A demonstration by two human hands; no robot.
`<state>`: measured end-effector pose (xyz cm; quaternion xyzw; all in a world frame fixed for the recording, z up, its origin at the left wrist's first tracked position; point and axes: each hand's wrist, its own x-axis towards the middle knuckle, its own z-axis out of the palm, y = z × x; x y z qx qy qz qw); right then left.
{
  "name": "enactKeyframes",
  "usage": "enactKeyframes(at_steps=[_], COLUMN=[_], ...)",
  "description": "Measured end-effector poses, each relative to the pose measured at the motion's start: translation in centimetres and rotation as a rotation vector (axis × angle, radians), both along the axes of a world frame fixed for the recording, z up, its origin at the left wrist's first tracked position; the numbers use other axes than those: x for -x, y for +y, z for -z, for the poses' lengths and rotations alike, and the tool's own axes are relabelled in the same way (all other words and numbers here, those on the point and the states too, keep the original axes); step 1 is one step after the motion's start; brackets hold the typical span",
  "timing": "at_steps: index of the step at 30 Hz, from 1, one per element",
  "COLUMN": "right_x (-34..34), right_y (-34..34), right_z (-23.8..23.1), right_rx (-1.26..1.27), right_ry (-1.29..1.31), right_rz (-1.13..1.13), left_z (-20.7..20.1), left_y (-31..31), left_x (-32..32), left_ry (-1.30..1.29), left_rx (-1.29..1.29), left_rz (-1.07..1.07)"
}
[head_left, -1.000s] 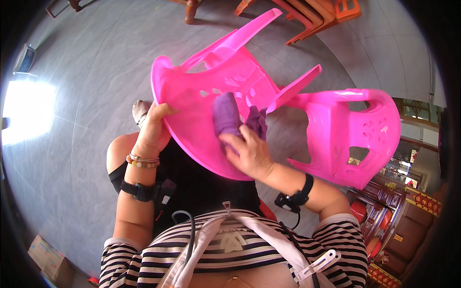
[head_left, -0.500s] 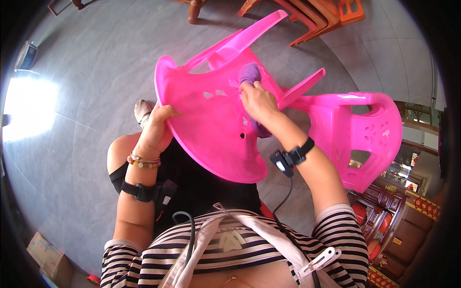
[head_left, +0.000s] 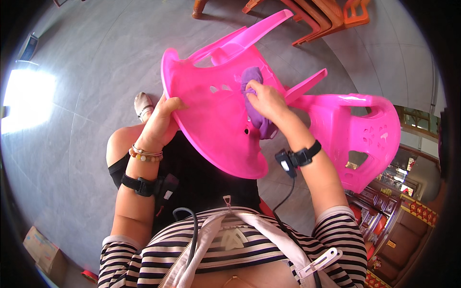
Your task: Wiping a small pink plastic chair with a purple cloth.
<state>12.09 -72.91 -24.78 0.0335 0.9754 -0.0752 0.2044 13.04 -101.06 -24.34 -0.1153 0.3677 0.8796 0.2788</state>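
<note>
A pink plastic chair lies tipped in front of me, its curved back toward my lap and its legs pointing away. My left hand grips the left rim of the back, thumb on the near face and the other fingers hidden behind it. In my right hand is a bunched purple cloth, pressed against the chair near where the back meets the seat. The cloth hangs down below my fingers, beside a small dark hole.
A second pink chair stands close on the right, behind my right forearm. Stacked orange chairs are at the far right. A cardboard box sits on the grey floor at lower left. A brown sofa is at lower right.
My right hand has shifted slightly right and down with the purple cloth, and more of the cloth shows. The chair's left rim and my left hand have moved a little up and right.
</note>
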Motion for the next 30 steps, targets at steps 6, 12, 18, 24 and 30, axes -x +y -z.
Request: enactKeyframes(at_steps=[6,12,18,24,30], right_x=[0.0,0.6,-0.3,-0.1,-0.9], right_y=[0.5,0.4,-0.4,1.6,1.6], right_z=[0.9,0.5,0.0,1.8,0.8], right_rx=[-0.137,-0.171,-0.134,-0.262,0.009], right_ry=[0.116,0.061,0.029,0.176,0.203], right_rz=[-0.191,-0.235,-0.208,-0.280,-0.075], left_z=[0.9,1.0,1.1,1.6,1.0], left_y=[-0.5,-0.3,-0.4,-0.5,-0.5], left_x=[0.1,0.0,-0.1,-0.1,-0.1], left_ry=[-0.025,0.009,0.011,0.034,0.015], left_rx=[-0.065,-0.043,-0.056,-0.075,-0.041], left_rz=[0.067,0.100,0.102,0.127,0.126])
